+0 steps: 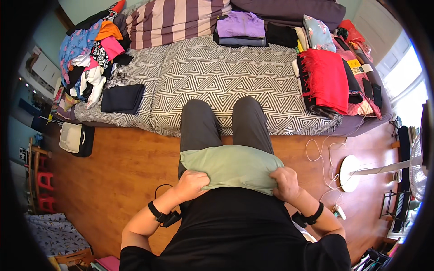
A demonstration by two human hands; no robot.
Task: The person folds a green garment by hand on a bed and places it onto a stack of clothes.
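A pale green folded cloth (233, 166) is pressed against my waist, above my grey trouser legs (221, 124). My left hand (192, 184) grips its lower left edge, fingers curled into the fabric. Its lower right corner is pinched in my right hand (285, 183). Both wrists wear black bands. I stand facing a bed (217, 77) covered in a black-and-white triangle-pattern sheet.
A heap of mixed clothes (92, 49) lies on the bed's left, with a dark folded garment (122, 98) beside it. Folded purple clothes (239, 27) and a red fringed cloth (325, 79) lie to the right. A white fan base (350, 174) and white cables (321, 151) are on the wooden floor.
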